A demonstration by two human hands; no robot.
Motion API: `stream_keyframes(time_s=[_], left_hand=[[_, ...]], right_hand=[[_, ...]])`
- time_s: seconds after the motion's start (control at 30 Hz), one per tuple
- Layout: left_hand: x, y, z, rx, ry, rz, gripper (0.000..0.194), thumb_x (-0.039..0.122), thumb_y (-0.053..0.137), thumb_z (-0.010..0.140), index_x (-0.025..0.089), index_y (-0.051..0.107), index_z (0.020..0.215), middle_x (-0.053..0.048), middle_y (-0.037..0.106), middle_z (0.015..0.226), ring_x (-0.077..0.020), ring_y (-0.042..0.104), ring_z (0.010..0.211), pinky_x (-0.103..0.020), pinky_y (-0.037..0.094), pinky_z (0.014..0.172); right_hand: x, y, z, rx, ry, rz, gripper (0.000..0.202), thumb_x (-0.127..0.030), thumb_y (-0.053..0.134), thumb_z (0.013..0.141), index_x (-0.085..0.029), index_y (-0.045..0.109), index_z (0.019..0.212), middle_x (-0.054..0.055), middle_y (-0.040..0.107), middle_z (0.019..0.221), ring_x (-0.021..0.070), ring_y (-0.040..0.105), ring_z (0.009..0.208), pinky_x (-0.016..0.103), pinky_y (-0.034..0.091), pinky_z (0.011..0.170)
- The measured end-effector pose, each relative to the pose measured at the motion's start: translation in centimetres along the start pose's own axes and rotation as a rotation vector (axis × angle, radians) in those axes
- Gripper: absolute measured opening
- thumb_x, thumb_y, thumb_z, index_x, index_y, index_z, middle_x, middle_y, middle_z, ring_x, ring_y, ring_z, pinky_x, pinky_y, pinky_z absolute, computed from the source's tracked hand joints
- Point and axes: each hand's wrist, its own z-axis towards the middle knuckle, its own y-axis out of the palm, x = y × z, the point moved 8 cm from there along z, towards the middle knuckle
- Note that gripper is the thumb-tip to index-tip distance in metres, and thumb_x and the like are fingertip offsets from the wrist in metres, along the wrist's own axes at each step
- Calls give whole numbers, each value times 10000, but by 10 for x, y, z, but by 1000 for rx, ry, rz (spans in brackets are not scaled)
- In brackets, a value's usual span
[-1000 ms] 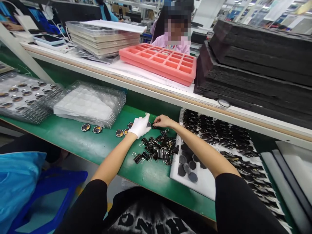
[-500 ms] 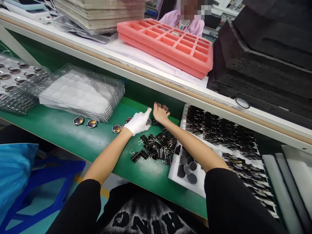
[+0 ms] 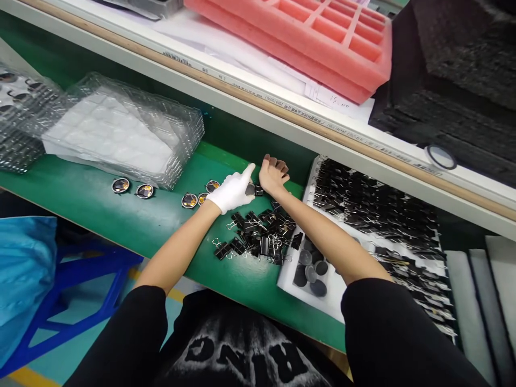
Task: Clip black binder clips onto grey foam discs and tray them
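A worker's left hand (image 3: 231, 193), in a white glove, grips a dark round disc (image 3: 250, 189) at its fingertips, thumb raised above it, over a green workbench (image 3: 169, 226). Just right of the disc sits a black clip (image 3: 259, 190), which appears to be fastened to its edge, though the small scale makes that hard to confirm. The bare right hand (image 3: 273, 174) is open beside the clip, its fingers spread and loosely bent, with nothing visible in its grasp.

Nearest the glove, on its left, lie round amber-and-black pieces (image 3: 189, 200) with pale rims, partly covered by the hand. Below both hands spreads a loose pile of black binder clips (image 3: 265, 245), their silver wire handles pointing every way. To the right of the pile, more dark discs (image 3: 318, 288) rest on a white board (image 3: 292, 277) beneath the right forearm; dense rows of black clips (image 3: 355, 188) fill its far portion.

Farther left of the gloved hand, two more amber-and-black pieces (image 3: 144, 191) lie in front of a stack of clear plastic trays (image 3: 183, 126) topped with white sheeting (image 3: 108, 134). Beyond the hands, a pink foam tray (image 3: 290, 59) rests on a raised shelf (image 3: 258, 102).
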Motion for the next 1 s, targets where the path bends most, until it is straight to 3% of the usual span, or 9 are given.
stream_keyframes(time_s=[0.23,0.53,0.7,0.73,0.8,0.87,0.93,1.0], left_hand=[[-2,-1,2,15,41,-77,978,306,721,878,130,186,1677,-137,716,1310,-326,635,1257,-435,476,1103],[-2,-5,2,1,-25,-106,987,342,759,853,162,243,1675,-152,703,1339,-336,636,1291,-426,500,1090],[6,-10,-3,42,-34,23,937,397,722,874,158,272,1660,-151,717,1318,-355,662,1240,-429,502,1050],[6,-13,-6,54,-59,66,950,447,713,880,140,266,1660,-165,720,1301,-368,672,1212,-442,505,1030],[2,-22,-14,60,-146,163,1046,618,687,873,96,246,1665,-215,711,1268,-405,685,1148,-476,510,980],[-2,-32,-21,53,-174,256,1151,751,677,825,109,242,1676,-253,671,1305,-432,665,1150,-502,498,965],[2,-40,-24,45,-55,331,1063,697,700,839,234,260,1688,-243,563,1481,-444,580,1286,-516,466,1004],[9,-40,-24,0,137,374,829,507,666,924,374,316,1663,-161,412,1654,-418,463,1421,-516,431,1043]], right_hand=[[-5,-3,-4,31,20,-2,568,-593,157,1054,-258,534,1316,170,457,1513,362,304,1508,667,212,1201],[-13,-5,-13,-4,45,-57,633,-595,113,1049,-231,508,1384,206,434,1562,385,298,1525,678,224,1200],[-34,-41,-15,-33,-71,-104,631,-527,48,1069,-257,530,1373,170,479,1556,353,365,1510,626,281,1206],[-37,-51,-16,-74,-121,-122,602,-551,106,1072,-270,568,1334,148,537,1514,342,423,1475,598,305,1204],[-33,-69,-19,-205,-205,-171,485,-641,405,1014,-266,680,1151,119,693,1310,342,586,1310,543,391,1158],[-17,-80,-26,-354,-243,-226,368,-596,772,807,-239,736,889,97,772,1024,333,697,1068,479,495,1039],[1,-84,-33,-456,-254,-255,276,-418,920,654,-226,729,708,73,769,840,293,722,892,396,545,893],[14,-83,-38,-490,-262,-243,168,-260,903,648,-226,738,653,53,770,787,250,724,831,329,541,801]])
